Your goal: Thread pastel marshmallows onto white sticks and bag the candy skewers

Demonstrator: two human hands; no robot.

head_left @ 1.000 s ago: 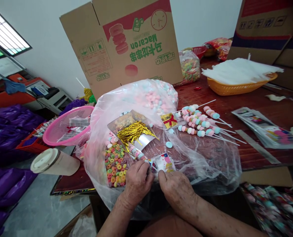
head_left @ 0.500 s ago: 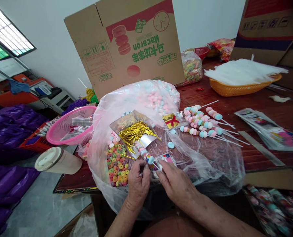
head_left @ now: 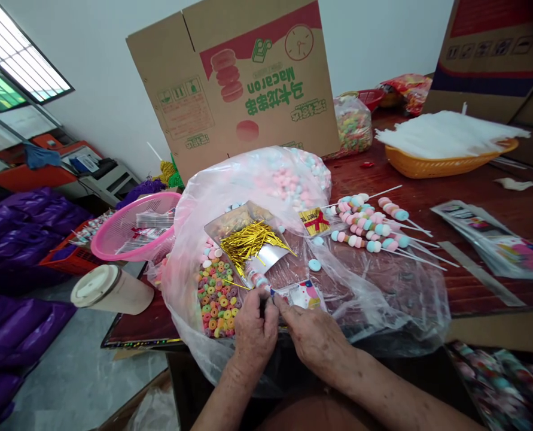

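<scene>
Candy skewer (head_left: 257, 278) juts beyond left fingers (head_left: 252, 304) and right fingers (head_left: 288, 310), both pinching its near end.

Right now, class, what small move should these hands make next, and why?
Probably a small twist by the right hand while the left hand steadies the candy skewer: both hands' fingertips meet at its near end, and gold ties lie just beyond.

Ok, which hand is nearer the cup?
Left. The left hand is right of the cup, with the cereal rings between them; the right hand is farther right, beyond the left hand.
</scene>
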